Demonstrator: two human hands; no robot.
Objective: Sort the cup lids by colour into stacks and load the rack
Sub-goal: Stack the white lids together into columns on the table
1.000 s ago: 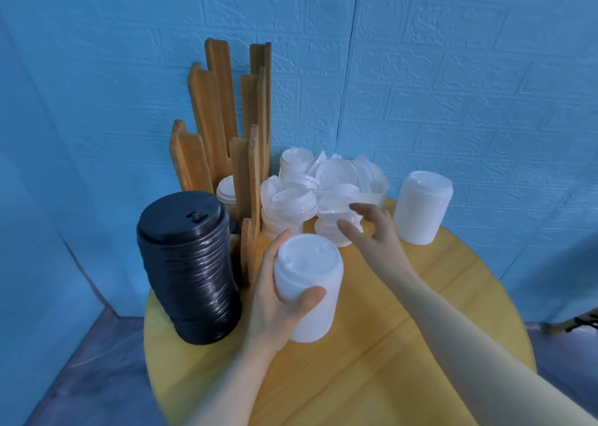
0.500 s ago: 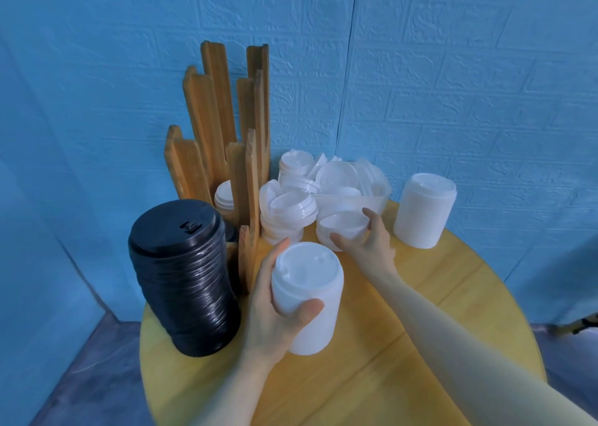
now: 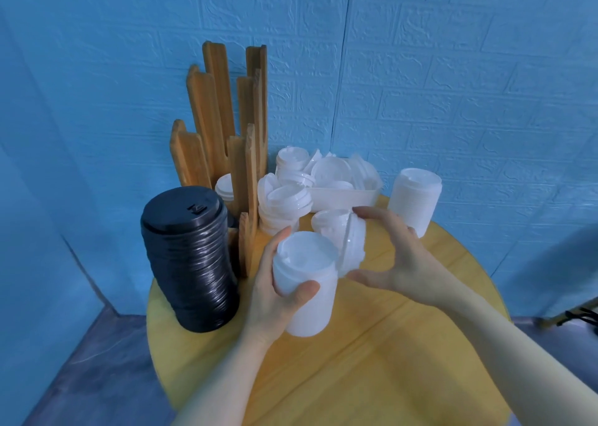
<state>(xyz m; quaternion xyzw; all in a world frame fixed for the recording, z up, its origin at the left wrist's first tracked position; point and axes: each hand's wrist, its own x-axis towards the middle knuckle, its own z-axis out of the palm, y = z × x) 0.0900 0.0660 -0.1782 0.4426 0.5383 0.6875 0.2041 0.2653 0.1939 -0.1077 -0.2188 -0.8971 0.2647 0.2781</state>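
Observation:
My left hand (image 3: 275, 299) grips a white stack of lids (image 3: 307, 283) standing on the round wooden table (image 3: 372, 344). My right hand (image 3: 398, 257) holds a small bunch of white lids (image 3: 346, 241) tilted on edge, just right of that stack's top. A tall stack of black lids (image 3: 191, 257) stands at the left. The wooden rack (image 3: 226, 127) rises behind it, with a few white lids (image 3: 225, 186) in one slot. A second white stack (image 3: 414, 202) stands at the back right.
A white bin (image 3: 343, 195) against the blue wall holds several loose white lids. More loose white lids (image 3: 281, 205) are heaped beside the rack. The table's near half shows bare wood. Grey floor lies below on the left.
My right hand has lifted a bunch of white lids from the table in front of the bin and drawn it back toward the stack in my left hand, tipping it on edge.

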